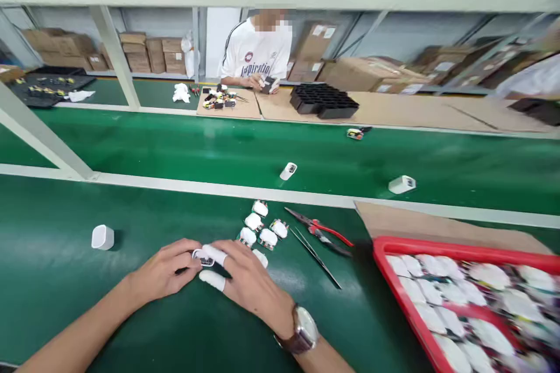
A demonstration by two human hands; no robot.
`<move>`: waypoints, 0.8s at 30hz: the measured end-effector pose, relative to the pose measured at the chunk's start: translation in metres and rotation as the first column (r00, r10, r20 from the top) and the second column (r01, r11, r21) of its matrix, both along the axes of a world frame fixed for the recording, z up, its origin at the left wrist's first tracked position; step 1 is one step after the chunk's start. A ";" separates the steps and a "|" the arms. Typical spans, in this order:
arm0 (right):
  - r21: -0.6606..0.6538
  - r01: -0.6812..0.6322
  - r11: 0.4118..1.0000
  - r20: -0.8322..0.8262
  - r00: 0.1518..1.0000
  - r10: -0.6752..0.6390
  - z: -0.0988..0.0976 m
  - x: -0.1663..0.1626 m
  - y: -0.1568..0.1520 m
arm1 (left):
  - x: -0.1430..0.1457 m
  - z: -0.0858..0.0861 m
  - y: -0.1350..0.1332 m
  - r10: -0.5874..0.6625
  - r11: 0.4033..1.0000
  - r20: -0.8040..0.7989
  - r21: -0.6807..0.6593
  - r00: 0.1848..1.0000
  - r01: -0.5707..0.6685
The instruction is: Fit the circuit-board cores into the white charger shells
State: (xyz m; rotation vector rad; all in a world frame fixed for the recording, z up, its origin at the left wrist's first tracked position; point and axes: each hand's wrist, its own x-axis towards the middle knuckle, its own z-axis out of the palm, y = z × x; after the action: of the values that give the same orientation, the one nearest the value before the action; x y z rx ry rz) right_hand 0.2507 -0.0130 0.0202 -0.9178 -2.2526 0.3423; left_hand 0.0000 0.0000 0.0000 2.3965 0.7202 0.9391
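Note:
My left hand (168,268) grips a small white plastic housing (198,254) between thumb and fingers, with dark parts showing in its open end. On the other side, my right hand (249,280), wearing white finger cots and a wristwatch, has its fingertips closed against the same housing. Just beyond my right hand lie several white-capped circuit assemblies (268,238), one partly hidden by the hand. To the left stands another white housing (102,237). Tweezers (315,259) and red-handled pliers (321,231) rest right of the assemblies.
A red tray (405,303) full of white-capped assemblies occupies the right side, near cardboard (437,224). Two white housings (288,171) (402,185) lie on the green belt (196,145) beyond the metal rail. Across it, a co-worker (258,52) holds a dark part near a black divided tray (324,100).

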 end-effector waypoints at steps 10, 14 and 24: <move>0.156 0.642 0.751 0.406 0.651 -0.641 -0.001 0.144 -0.017 | 0.001 0.002 -0.002 0.033 0.999 -0.037 0.013 0.999 -0.032; 0.188 0.670 0.718 0.456 0.588 -0.668 -0.020 0.164 -0.039 | 0.004 0.001 -0.003 0.058 0.998 0.016 0.032 0.998 -0.058; 0.018 0.245 0.969 0.135 0.960 -0.245 0.018 0.056 -0.054 | 0.007 -0.006 -0.004 0.140 0.960 0.089 -0.254 0.986 -0.114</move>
State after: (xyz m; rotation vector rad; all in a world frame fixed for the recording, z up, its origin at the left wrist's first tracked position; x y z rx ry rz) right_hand 0.3070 -0.0675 0.0378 -1.2382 -2.2265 0.1702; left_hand 0.0074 -0.0039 -0.0055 2.0872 0.9033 0.9574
